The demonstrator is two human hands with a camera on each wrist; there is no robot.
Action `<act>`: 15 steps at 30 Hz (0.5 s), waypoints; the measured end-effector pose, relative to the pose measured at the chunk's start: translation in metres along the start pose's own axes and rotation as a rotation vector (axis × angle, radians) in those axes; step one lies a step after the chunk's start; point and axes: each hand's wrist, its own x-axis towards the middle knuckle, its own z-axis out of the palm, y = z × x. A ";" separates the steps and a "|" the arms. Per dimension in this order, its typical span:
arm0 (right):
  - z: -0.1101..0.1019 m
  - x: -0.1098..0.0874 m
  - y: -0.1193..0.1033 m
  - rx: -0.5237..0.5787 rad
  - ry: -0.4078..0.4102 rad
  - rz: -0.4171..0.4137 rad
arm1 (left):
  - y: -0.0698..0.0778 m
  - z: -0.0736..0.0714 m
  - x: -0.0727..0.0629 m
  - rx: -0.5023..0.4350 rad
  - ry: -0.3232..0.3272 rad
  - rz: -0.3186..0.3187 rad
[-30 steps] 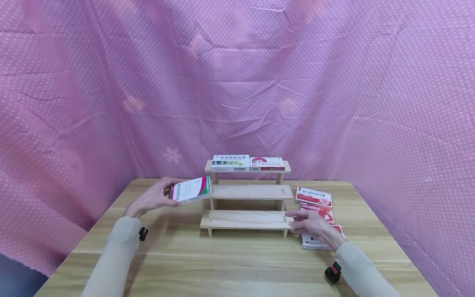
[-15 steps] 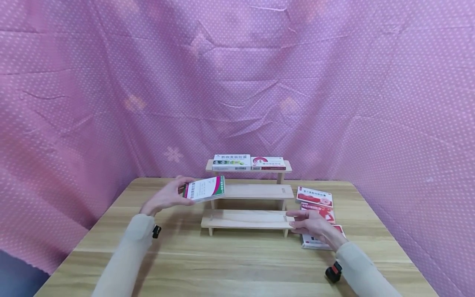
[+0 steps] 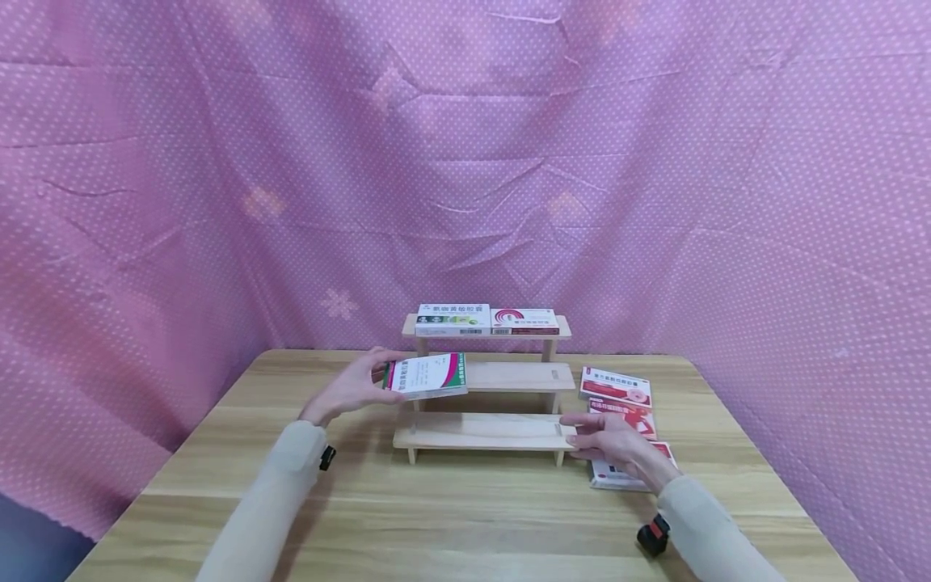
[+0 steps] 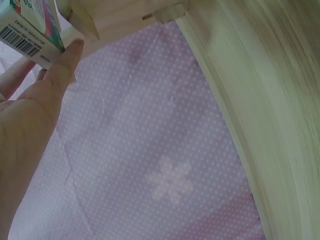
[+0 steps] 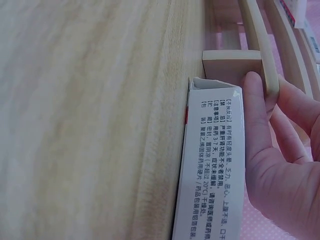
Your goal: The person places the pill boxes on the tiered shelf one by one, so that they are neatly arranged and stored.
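My left hand [image 3: 354, 388] grips a white medicine box [image 3: 426, 374] with green and magenta bands by its left end. The box lies face up at the left part of the wooden stand's [image 3: 483, 430] middle shelf, overlapping it in the head view. Its barcoded end [image 4: 22, 40] shows in the left wrist view. My right hand [image 3: 614, 443] pinches the right end of the stand's bottom shelf, thumb and fingers around the board [image 5: 262, 45]. Under that hand is a white medicine box [image 5: 212, 160] with printed text, partly hidden in the head view.
On the top shelf sit a white-and-green box [image 3: 452, 320] and a white-and-red box [image 3: 524, 321], side by side. Right of the stand, a white-and-red box [image 3: 614, 386] and a red box [image 3: 624, 416] lie on the wooden table [image 3: 465, 517]. A pink dotted curtain [image 3: 465, 178] hangs behind.
My left hand has carried the medicine box rightward from beside the stand to the left part of the middle shelf. The right hand has kept its place at the bottom shelf.
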 end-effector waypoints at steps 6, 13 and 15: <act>-0.001 0.001 0.002 0.015 -0.003 -0.012 | 0.005 0.009 0.006 -0.042 0.019 -0.014; 0.000 0.001 0.003 0.005 -0.008 -0.038 | 0.011 0.018 0.008 0.025 0.055 -0.023; 0.000 0.001 0.003 -0.001 -0.001 -0.034 | 0.010 0.020 0.010 0.018 0.057 -0.013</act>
